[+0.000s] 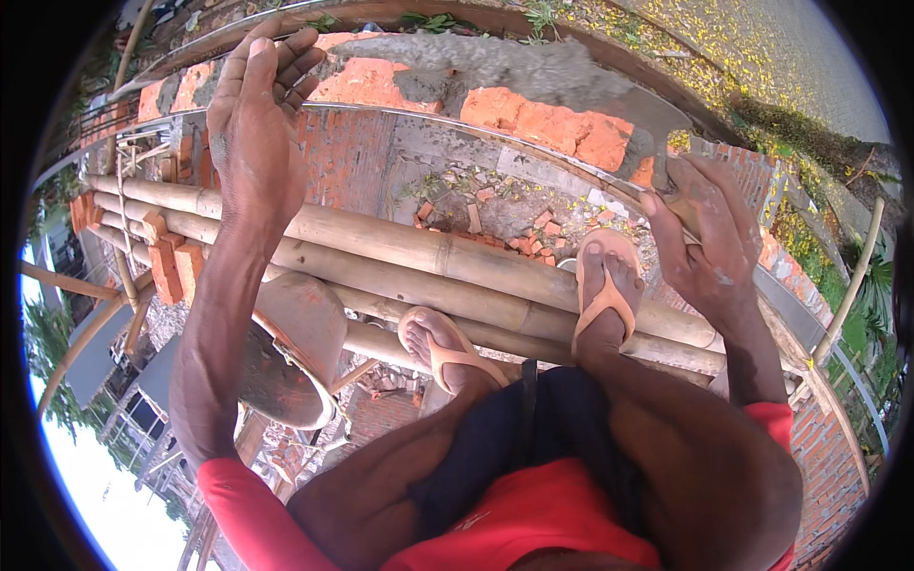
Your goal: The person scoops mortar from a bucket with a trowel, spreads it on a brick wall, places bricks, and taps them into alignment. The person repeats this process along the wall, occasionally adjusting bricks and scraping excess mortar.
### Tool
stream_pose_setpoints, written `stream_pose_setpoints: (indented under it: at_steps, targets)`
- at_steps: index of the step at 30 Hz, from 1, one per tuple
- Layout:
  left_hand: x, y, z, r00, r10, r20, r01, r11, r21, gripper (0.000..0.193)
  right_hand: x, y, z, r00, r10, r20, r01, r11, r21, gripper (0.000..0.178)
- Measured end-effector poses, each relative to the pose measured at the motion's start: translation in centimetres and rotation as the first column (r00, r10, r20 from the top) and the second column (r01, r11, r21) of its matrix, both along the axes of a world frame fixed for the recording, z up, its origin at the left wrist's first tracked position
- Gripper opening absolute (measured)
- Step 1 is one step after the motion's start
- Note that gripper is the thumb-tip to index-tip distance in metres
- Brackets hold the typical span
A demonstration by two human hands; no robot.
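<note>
A course of orange bricks (547, 126) runs along the wall top, with wet grey mortar (505, 67) spread over and behind it. My left hand (259, 128) is at the left part of this course, fingers stretched out and apart, with nothing held. Mortar smears show on its skin. Near the wall's right end, my right hand (709, 228) is bent, its fingers curled round a tan, wooden-looking piece. Most of that piece is hidden under the fingers, so its kind cannot be made out. A thin straight strip or line (428, 113) follows the front edge of the bricks.
My sandalled feet (609, 276) stand on bamboo poles (381, 238) tied as scaffolding. At left, a round pan (286, 371) with grey residue sits beside several stacked bricks (167, 266). Broken bricks (533, 238) lie on the ground far below. A slanted pole (847, 285) rises at right.
</note>
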State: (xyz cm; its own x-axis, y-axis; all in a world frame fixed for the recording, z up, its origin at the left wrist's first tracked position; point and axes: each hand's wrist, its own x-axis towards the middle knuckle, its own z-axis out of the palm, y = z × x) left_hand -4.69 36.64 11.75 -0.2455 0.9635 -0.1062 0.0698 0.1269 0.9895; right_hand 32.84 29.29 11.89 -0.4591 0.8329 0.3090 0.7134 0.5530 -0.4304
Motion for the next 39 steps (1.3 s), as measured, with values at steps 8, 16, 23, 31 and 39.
stream_pose_setpoints:
  at_steps: [8,16,23,31,39]
  targets:
    - [1.0,-3.8,0.1,0.968,0.094,0.234,-0.030,0.964,-0.264,0.055,-0.8,3.1,-1.3,1.000,-0.012,0.025,0.010,0.997,0.076,0.027]
    - [8.8,-9.6,-2.8,0.752,0.374,0.543,0.098,0.751,-0.653,0.090,-1.5,15.1,-6.1,0.926,0.235,0.297,-0.322,0.901,0.290,0.057]
    - [10.3,-9.1,-3.3,0.603,0.271,0.750,0.207,0.855,-0.475,0.096,3.7,18.8,-4.6,0.895,0.270,0.354,-0.399,0.840,0.367,0.036]
    - [12.1,-9.4,-4.0,0.486,0.408,0.773,0.245,0.785,-0.569,0.086,19.2,18.5,1.1,0.736,0.476,0.482,-0.098,0.779,-0.620,0.024]
    - [12.6,-7.5,-3.7,0.473,0.364,0.802,0.202,0.842,-0.501,0.080,18.4,18.4,-6.5,0.813,0.550,0.194,-0.383,0.754,-0.533,0.036]
